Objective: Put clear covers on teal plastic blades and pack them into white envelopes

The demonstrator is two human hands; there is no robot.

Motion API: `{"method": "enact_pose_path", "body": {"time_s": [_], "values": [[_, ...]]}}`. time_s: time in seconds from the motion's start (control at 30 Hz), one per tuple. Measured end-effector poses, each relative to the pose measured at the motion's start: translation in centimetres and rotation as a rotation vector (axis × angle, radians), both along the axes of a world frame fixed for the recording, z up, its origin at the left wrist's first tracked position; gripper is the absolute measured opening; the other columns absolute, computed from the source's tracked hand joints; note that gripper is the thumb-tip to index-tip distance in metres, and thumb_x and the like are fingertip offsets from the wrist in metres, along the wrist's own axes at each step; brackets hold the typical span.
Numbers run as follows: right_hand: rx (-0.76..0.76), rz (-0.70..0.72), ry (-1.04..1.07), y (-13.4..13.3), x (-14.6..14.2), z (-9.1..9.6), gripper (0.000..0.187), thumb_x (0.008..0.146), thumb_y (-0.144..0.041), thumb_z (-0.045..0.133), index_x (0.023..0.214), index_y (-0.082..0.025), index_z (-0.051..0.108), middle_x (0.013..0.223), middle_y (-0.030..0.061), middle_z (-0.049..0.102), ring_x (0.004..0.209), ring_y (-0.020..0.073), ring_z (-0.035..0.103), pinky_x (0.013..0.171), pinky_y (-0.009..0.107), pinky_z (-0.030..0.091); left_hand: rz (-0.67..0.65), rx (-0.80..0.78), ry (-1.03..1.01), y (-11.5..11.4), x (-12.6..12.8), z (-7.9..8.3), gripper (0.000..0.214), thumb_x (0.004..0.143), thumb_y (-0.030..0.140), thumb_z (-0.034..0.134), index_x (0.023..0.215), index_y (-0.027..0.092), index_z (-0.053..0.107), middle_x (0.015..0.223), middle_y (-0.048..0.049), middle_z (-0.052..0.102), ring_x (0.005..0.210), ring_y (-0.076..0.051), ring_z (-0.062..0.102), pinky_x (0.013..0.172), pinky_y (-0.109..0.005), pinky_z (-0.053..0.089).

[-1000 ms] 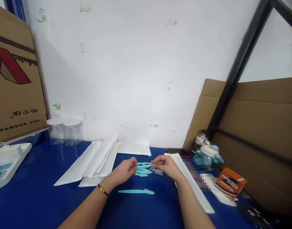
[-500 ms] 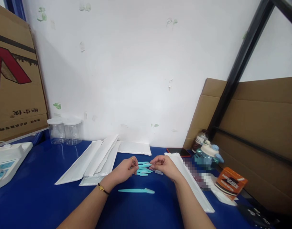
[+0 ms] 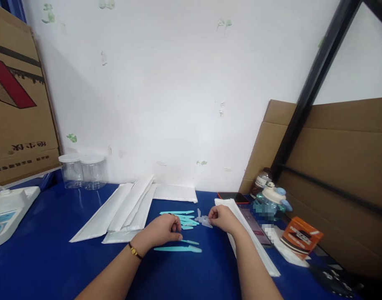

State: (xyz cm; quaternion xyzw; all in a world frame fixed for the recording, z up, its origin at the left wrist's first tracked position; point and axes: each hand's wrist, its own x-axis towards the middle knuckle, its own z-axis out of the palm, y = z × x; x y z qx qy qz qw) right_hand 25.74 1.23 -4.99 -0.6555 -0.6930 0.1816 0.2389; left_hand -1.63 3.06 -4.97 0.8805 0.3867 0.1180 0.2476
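Note:
My left hand (image 3: 166, 228) pinches a turquoise eyebrow razor (image 3: 191, 242); its blade end sticks out to the right and its handle is hidden under my fingers. Just in front of it, another turquoise razor (image 3: 178, 249) lies flat and nearly parallel. Behind my fingers is a group of several turquoise razors (image 3: 188, 217), partly covered by my hand. My right hand (image 3: 222, 218) is closed, with its fingertips on a clear plastic cap at the edge of a small pile of clear caps (image 3: 199, 216).
White padded envelopes (image 3: 131, 208) are stacked at left, with another (image 3: 175, 193) by the wall and more (image 3: 256, 246) under my right forearm. Two clear jars (image 3: 93, 173) and a power strip (image 3: 14, 216) stand left. A phone (image 3: 233, 197), teal bottle (image 3: 270, 202) and orange box (image 3: 301, 237) are at right.
My hands have moved apart. The left came nearer with the razor, beside the one lying in front; the right shifted right to the clear caps.

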Motion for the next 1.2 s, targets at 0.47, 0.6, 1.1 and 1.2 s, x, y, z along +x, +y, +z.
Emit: {"method": "enact_pose_path", "body": {"time_s": [0.47,0.6,1.1,1.2], "values": [[-0.002,0.026,0.014,0.4,-0.7,-1.1,0.007,0.060,-0.014,0.065,0.067,-0.016,0.065,0.068,0.0016,0.066,0.063,0.0133,0.057,0.055,0.020,0.039,0.037,0.326,0.153,0.9,0.2,-0.1,0.010,0.080,0.025,0.053,0.079,0.022,0.062,0.083,-0.0009,0.062,0.079,-0.017,0.057,0.068,-0.025,0.038],[-0.016,0.058,0.215,0.3,-1.2,-0.5,0.011,0.068,-0.022,0.062,0.074,-0.015,0.067,0.063,0.0012,0.065,0.056,0.0130,0.058,0.053,0.021,0.041,0.042,0.381,0.210,0.5,0.3,0.5,0.021,0.086,0.022,0.042,0.077,0.019,0.061,0.081,-0.0044,0.063,0.077,-0.017,0.058,0.068,-0.026,0.038],[-0.081,0.166,0.825,-0.4,-3.1,0.3,0.029,0.055,-0.032,0.077,0.073,-0.013,0.064,0.065,0.0053,0.069,0.065,0.0179,0.066,0.062,0.028,0.049,0.064,0.282,-0.007,0.8,0.2,0.2,0.022,0.086,0.026,0.037,0.079,0.019,0.057,0.083,-0.0030,0.060,0.074,-0.015,0.056,0.066,-0.024,0.037],[-0.087,0.145,0.805,-0.4,-3.5,0.3,0.032,0.053,-0.033,0.078,0.070,-0.014,0.061,0.063,0.0037,0.068,0.061,0.0168,0.065,0.056,0.025,0.048,0.082,0.238,-0.075,1.0,0.2,0.0,0.023,0.086,0.029,0.037,0.080,0.019,0.057,0.083,-0.0033,0.060,0.075,-0.015,0.055,0.067,-0.024,0.038]]}}
